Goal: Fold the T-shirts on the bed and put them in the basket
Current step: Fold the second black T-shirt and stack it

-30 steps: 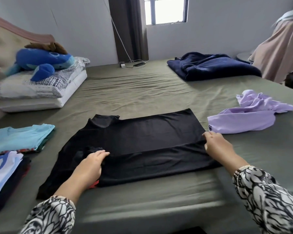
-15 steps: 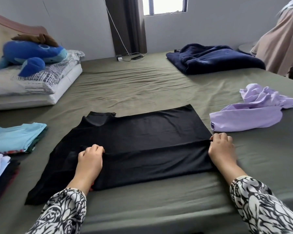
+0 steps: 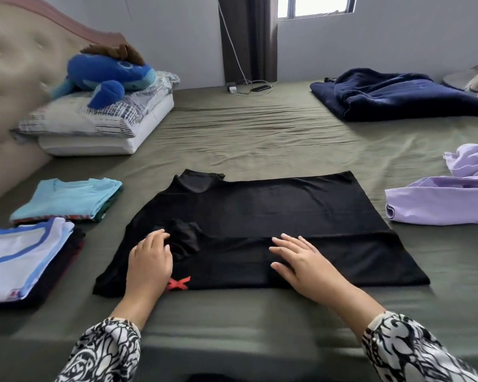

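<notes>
Your right hand point(image 3: 305, 264) just slid in from the black shirt's point(image 3: 273, 213) edge, fingers flat and spread; left hand point(image 3: 149, 261) loosely curled beside the bunched sleeve point(image 3: 184, 237). Long fold's set, smoothing now.

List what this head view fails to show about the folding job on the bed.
- Basket: not in the head view at all.
- Red mark on the black T-shirt: partly covered by the left hand; its shape is unreadable.
- Lilac T-shirt: cut off by the right edge.
- Striped white T-shirt pile: cut off by the left edge; the garments beneath cannot be counted.
</notes>
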